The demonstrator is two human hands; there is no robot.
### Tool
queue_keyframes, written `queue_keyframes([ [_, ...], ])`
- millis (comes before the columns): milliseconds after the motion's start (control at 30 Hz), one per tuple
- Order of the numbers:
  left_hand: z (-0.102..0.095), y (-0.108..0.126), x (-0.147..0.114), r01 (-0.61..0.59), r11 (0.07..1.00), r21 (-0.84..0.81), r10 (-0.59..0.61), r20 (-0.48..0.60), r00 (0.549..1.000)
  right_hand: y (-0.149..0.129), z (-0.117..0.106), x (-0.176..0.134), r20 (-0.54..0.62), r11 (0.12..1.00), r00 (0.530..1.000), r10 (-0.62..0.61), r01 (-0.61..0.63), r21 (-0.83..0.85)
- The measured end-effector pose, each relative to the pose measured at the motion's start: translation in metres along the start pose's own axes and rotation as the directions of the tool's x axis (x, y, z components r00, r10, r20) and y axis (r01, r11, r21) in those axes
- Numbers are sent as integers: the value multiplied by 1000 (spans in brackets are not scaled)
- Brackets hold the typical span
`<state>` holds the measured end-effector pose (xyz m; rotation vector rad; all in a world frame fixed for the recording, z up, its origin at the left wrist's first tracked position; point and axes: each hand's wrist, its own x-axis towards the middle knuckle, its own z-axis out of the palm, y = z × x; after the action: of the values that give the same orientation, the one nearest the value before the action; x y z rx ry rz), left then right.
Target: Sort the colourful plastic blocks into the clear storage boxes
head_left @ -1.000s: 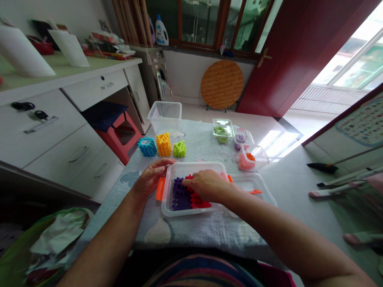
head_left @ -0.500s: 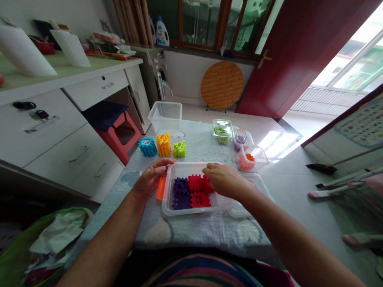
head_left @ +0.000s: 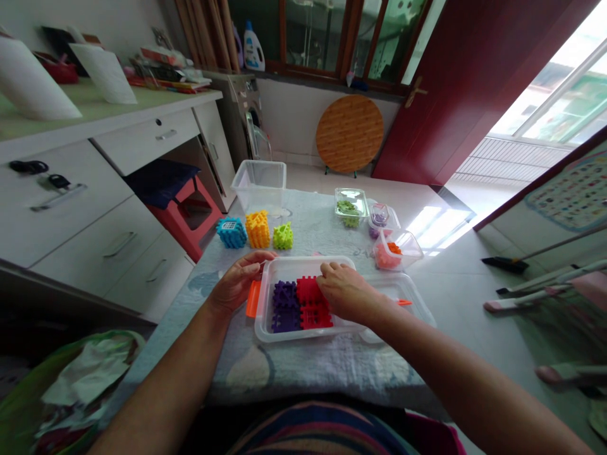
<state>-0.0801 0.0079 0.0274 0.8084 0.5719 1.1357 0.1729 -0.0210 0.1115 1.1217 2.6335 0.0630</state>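
Note:
A clear plastic box [head_left: 303, 335] with a white rim lies in front of me on the cloth. Inside are purple interlocking toy blocks [head_left: 286, 306] at the left and red interlocking toy blocks [head_left: 310, 302] beside them. My left hand [head_left: 243, 278] is closed on the box's far left corner, above an orange latch [head_left: 253, 299]. Reaching into the right part of the box, my right hand [head_left: 345, 288] has its fingers curled down at the red blocks. Its fingertips and the rightmost red piece are hidden behind the hand.
Blue [head_left: 232, 232], orange [head_left: 257, 229] and lime [head_left: 283, 236] block cubes stand beyond the box, before a clear bin [head_left: 260, 189]. Small tubs with green [head_left: 351, 205], purple [head_left: 383, 221] and orange pieces [head_left: 397, 251] stand at right. A clear lid [head_left: 417, 300] lies beside the box.
My right hand has moved slightly left and lower over the red blocks, covering the rightmost one. A small orange part on the lid has come into view. My left hand stays at the corner.

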Motion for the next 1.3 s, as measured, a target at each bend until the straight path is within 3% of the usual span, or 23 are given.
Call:
queue_keyframes([
  [267, 3, 1, 0, 7, 1000, 2, -7, -15, 1000, 0, -4, 0, 32, 998, 999, 9, -11, 65],
  [367, 2, 1, 1, 10, 1000, 9, -10, -33, 999, 12, -16, -14, -83, 972, 996, 42, -21, 234],
  [467, 1, -1, 0, 17, 1000, 10, -17, -41, 999, 29, -20, -44, -256, 893, 945, 205, -73, 444],
  [533, 1, -1, -1, 18, 1000, 14, -17, -40, 999, 40, -10, -69, -344, 835, 874, 343, -116, 539],
  [667, 2, -2, -1, 4, 999, 45, -1, -65, 998, 54, 38, -110, -300, 745, 773, 559, -309, 591],
  [800, 4, -1, 0, 1, 997, 74, 6, -87, 996, 58, 89, -124, -214, 750, 783, 584, -419, 511],
  [900, 5, -1, 0, -2, 997, 83, 10, -97, 995, 59, 110, -121, -172, 756, 785, 596, -476, 449],
  [1133, 3, -3, 1, 12, 998, 65, -6, -85, 996, 63, 120, -115, -173, 721, 767, 618, -466, 513],
  [1300, 9, -3, 1, 30, 998, 63, -24, -103, 994, 62, 105, -131, -280, 708, 697, 659, -450, 545],
])
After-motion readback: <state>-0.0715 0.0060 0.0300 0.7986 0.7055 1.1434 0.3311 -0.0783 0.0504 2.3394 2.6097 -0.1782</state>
